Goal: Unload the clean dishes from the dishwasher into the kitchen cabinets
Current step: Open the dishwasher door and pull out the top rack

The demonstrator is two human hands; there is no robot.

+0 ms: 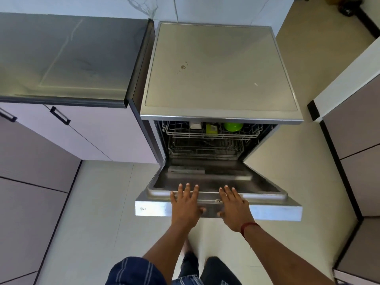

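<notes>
grey countertop, pale tiled floor, both hands flat on dishwasher door

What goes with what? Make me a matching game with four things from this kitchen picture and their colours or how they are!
Things:
1. bowl
2. cabinet handle
3. wrist thread
4. dishwasher door

Colour or state:
A. red
B. folded down, open
C. green
D. black

Pairs: 1-C, 2-D, 3-A, 4-B
</notes>
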